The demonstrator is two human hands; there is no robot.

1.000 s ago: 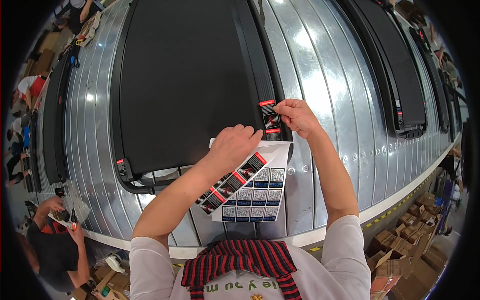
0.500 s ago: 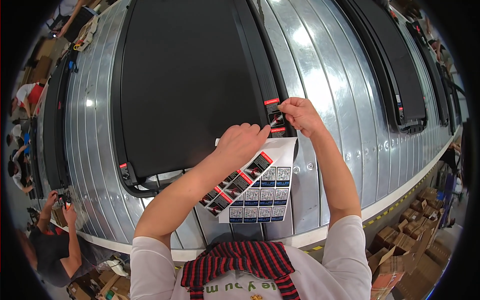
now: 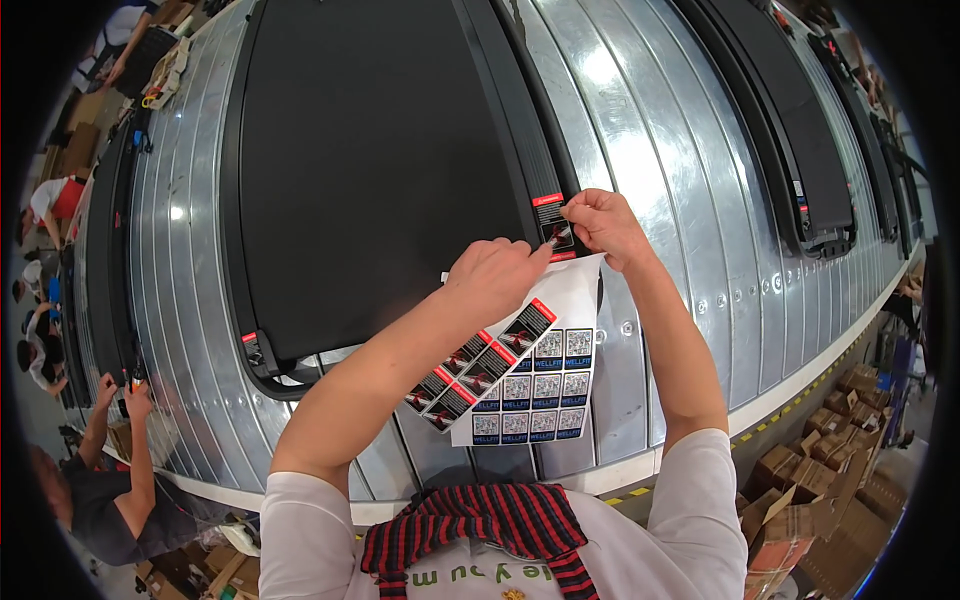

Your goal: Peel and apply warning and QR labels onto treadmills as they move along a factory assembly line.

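Observation:
A black treadmill deck (image 3: 370, 160) lies on the metal-slatted conveyor in front of me. A black warning sticker (image 3: 550, 215) with a red header is at the near end of its right side rail. My right hand (image 3: 607, 228) is closed in a pinch at the sticker's right edge. My left hand (image 3: 497, 272) is curled over the sticker sheets, its index fingertip touching the sticker's lower part. Under that hand hang a sheet of warning stickers (image 3: 480, 368) and a white sheet of square code labels (image 3: 545, 385); its thumb is hidden.
Another treadmill deck (image 3: 790, 130) lies on the conveyor (image 3: 650, 180) to the right, and one more (image 3: 100, 250) at the far left. A co-worker's hands (image 3: 125, 395) hold a tool at lower left. Cardboard boxes (image 3: 790, 470) are stacked at lower right.
My hands have shifted slightly up and right along the rail. The sticker sheets have swung a little to the right with my left hand. The co-worker's arms at lower left have moved.

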